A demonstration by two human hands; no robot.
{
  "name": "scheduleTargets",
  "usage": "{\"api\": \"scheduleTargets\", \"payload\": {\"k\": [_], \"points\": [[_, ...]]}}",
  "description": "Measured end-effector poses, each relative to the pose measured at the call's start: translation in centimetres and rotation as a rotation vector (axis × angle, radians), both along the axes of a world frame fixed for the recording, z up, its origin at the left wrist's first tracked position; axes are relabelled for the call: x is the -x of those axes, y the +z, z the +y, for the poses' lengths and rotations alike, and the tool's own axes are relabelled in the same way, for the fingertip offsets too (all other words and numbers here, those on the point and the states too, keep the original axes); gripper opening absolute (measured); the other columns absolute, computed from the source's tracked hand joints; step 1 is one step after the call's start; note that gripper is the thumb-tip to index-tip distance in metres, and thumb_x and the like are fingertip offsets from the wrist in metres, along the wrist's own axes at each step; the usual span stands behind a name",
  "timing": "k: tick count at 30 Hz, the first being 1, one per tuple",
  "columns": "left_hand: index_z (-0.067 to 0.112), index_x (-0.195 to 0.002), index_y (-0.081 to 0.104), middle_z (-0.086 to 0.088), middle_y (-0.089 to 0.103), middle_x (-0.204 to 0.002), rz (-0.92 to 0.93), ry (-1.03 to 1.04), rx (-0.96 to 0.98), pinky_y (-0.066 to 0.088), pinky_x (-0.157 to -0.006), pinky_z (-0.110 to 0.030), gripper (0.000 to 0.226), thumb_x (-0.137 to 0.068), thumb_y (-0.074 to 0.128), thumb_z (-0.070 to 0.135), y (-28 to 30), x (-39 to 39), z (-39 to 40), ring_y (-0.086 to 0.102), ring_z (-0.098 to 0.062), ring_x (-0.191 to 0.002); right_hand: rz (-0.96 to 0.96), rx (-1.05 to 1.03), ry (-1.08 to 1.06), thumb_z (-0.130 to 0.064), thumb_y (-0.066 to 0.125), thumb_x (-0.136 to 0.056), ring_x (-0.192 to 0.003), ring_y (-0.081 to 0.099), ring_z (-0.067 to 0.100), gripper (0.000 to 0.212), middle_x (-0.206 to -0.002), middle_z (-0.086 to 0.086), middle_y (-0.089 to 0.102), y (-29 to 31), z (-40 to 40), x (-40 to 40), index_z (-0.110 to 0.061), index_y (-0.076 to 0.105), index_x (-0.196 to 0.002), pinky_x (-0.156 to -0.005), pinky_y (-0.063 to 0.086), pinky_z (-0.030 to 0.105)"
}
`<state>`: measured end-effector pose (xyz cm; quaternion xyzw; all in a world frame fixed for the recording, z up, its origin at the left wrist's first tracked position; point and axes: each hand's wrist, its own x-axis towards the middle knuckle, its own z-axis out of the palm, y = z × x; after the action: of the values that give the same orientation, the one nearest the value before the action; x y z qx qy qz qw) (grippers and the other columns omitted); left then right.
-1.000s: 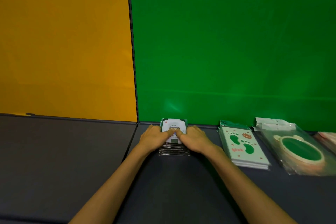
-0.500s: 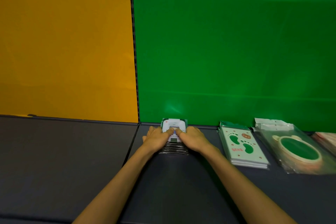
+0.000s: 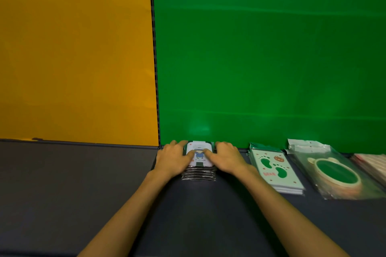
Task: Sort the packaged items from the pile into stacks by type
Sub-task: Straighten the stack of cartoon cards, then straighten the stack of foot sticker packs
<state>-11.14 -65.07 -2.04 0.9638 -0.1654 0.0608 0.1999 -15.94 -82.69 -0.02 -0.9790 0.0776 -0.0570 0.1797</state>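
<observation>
A stack of small white packets with a cartoon figure (image 3: 199, 153) stands on the dark table (image 3: 83, 183) against the green wall. My left hand (image 3: 174, 157) clasps the stack's left side, thumb lying on the top packet. My right hand (image 3: 226, 157) clasps its right side in the same way. To the right lies a stack of pale green footprint packets (image 3: 273, 170), then a stack of clear bags with a round green-centred item (image 3: 334, 175). A further stack of pinkish packets (image 3: 371, 162) is cut off by the frame's right edge.
An orange panel (image 3: 75, 52) and a green panel (image 3: 269, 52) form the wall right behind the stacks. A seam in the table runs forward from under my left hand. The table's left half holds no items.
Both hands have slid apart toward the stack's sides, and their fingers now reach further back along it. The cartoon on the top packet is more exposed.
</observation>
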Motion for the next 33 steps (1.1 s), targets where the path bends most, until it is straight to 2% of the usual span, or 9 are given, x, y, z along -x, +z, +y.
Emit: {"api": "scheduleTargets", "payload": {"k": [2, 4, 9, 15, 24, 29, 33], "points": [[0.030, -0.142, 0.047, -0.006, 0.058, -0.124, -0.104, -0.038, -0.106, 0.044, -0.095, -0.043, 0.056, -0.093, 0.044, 0.057, 0.8, 0.4, 0.4, 0.054, -0.028, -0.116, -0.048, 0.164, 0.022, -0.054, 0.047, -0.095, -0.101, 0.059, 0.030, 0.046, -0.110, 0.010, 0.059, 0.6, 0.0, 0.4, -0.012, 0.059, -0.111, -0.084, 0.048, 0.040], [0.032, -0.141, 0.049, -0.003, 0.057, -0.127, -0.154, -0.074, -0.172, 0.042, -0.098, -0.044, 0.055, -0.093, 0.043, 0.058, 1.4, 0.6, 0.6, 0.053, -0.026, -0.118, -0.090, 0.261, 0.047, -0.053, 0.046, -0.096, -0.108, 0.058, 0.031, 0.049, -0.116, 0.011, 0.057, 1.2, 0.0, 0.8, -0.013, 0.056, -0.122, -0.089, 0.047, 0.042], [0.030, -0.139, 0.053, -0.001, 0.059, -0.133, -0.247, -0.118, -0.223, 0.040, -0.100, -0.046, 0.055, -0.094, 0.039, 0.059, 3.2, 1.5, 0.1, 0.053, -0.026, -0.120, -0.102, 0.359, 0.095, -0.051, 0.047, -0.095, -0.114, 0.058, 0.031, 0.053, -0.125, 0.011, 0.056, 2.5, -0.5, 2.1, -0.016, 0.052, -0.135, -0.095, 0.046, 0.044], [0.030, -0.138, 0.054, -0.001, 0.059, -0.135, -0.329, -0.189, -0.217, 0.037, -0.100, -0.045, 0.054, -0.095, 0.038, 0.057, 4.7, 3.1, -3.0, 0.051, -0.026, -0.122, -0.119, 0.384, 0.020, -0.051, 0.047, -0.095, -0.119, 0.057, 0.029, 0.056, -0.134, 0.009, 0.054, 3.2, -4.0, 4.5, -0.019, 0.048, -0.141, -0.099, 0.045, 0.045], [0.030, -0.138, 0.054, 0.000, 0.059, -0.134, -0.308, -0.226, -0.245, 0.038, -0.100, -0.045, 0.054, -0.094, 0.039, 0.058, 4.8, 6.0, -11.8, 0.051, -0.027, -0.122, -0.043, 0.379, -0.034, -0.051, 0.050, -0.091, -0.115, 0.057, 0.030, 0.051, -0.126, 0.008, 0.057, 3.2, -13.3, 8.2, -0.021, 0.055, -0.132, -0.094, 0.044, 0.043], [0.029, -0.135, 0.056, -0.001, 0.061, -0.130, -0.261, -0.195, -0.277, 0.038, -0.100, -0.046, 0.054, -0.093, 0.039, 0.058, 4.2, 7.0, -16.5, 0.053, -0.027, -0.119, -0.004, 0.358, -0.020, -0.051, 0.051, -0.092, -0.102, 0.059, 0.025, 0.042, -0.114, 0.006, 0.060, 2.8, -18.4, 9.0, -0.019, 0.061, -0.117, -0.092, 0.045, 0.041], [0.028, -0.133, 0.056, -0.002, 0.062, -0.128, -0.220, -0.160, -0.304, 0.038, -0.103, -0.049, 0.056, -0.091, 0.041, 0.062, 3.7, 7.6, -18.8, 0.054, -0.025, -0.118, 0.017, 0.367, 0.021, -0.053, 0.049, -0.094, -0.100, 0.056, 0.023, 0.039, -0.108, 0.005, 0.059, 1.8, -20.5, 9.2, -0.016, 0.061, -0.097, -0.099, 0.043, 0.044]]}}
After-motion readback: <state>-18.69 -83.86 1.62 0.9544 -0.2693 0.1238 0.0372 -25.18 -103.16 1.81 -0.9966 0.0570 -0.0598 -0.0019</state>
